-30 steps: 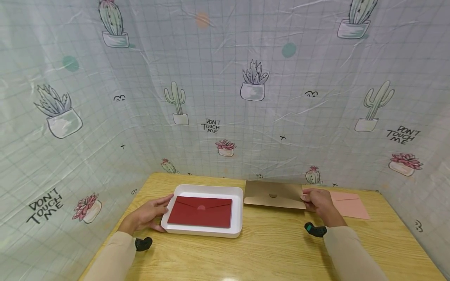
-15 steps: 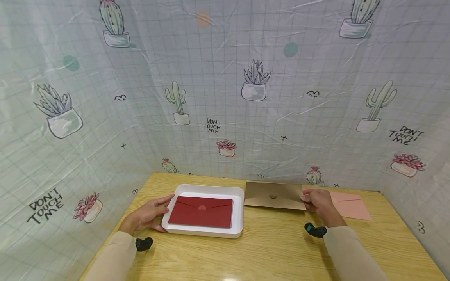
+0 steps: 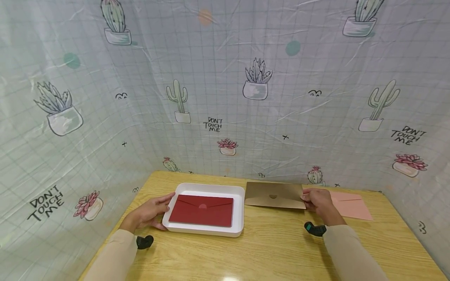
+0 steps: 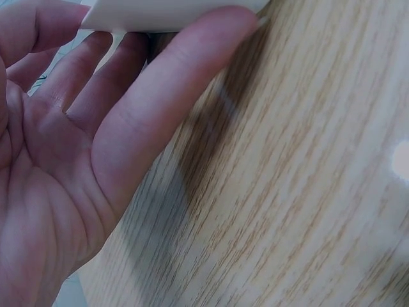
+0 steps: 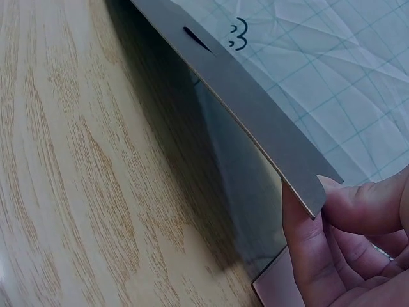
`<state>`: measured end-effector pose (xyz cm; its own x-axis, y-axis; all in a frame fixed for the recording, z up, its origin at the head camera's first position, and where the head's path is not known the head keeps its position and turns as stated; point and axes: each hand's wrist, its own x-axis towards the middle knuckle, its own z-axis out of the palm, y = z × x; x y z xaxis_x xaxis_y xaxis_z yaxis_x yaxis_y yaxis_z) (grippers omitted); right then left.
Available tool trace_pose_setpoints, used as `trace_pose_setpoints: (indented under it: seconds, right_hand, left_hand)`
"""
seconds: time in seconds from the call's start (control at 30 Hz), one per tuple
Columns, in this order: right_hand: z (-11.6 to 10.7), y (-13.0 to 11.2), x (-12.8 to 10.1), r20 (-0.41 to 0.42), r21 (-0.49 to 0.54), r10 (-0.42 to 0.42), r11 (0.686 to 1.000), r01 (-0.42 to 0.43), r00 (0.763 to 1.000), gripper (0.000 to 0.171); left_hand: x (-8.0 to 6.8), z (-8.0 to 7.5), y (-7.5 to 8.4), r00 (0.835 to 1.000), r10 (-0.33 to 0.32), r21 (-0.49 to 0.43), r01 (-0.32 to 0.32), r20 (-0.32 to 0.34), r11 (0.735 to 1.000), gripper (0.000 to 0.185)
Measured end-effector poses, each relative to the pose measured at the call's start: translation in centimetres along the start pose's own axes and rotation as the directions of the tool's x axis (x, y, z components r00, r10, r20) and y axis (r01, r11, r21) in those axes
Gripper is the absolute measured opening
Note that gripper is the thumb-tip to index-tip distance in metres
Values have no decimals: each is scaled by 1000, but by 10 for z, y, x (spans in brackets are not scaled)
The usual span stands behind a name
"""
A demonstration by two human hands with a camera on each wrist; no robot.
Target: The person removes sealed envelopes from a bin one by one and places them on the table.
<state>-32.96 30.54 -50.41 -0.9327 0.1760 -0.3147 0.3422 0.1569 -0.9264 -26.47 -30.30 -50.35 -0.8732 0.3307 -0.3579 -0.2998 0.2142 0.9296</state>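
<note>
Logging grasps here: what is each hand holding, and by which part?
Right hand pinches brown envelope by its right corner. Left hand touches white tray.

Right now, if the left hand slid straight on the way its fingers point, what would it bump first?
The white tray: the left hand already rests against its near-left side, with the red envelope just inside.

head: high, forward-down, far | wrists: close, low over table [image 3: 274, 246] | shared: tabletop

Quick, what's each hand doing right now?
Left hand: open, fingers resting against the white tray.
Right hand: pinching the brown envelope.
</note>
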Motion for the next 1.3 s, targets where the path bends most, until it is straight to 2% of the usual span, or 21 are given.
trace_pose_setpoints:
  seconds: [0.47,0.9,1.3]
  right_hand:
    - [2,2,2,-7,-27,1,1000,-1,1000,43]
    - [-1,6,4,-2,-19,-11,1000,11,1000,47]
    - [-3,7,2,8,-9,-23,1000,23,1000,52]
  left_hand:
    - [1,-1,0,1000,6,12,-6,3,1000,70]
    - [2,-2,-2,1000,21,-5,-21,21,1000,70]
    - [3,-2,-3,1000,17,-5,-17,9,1000,70]
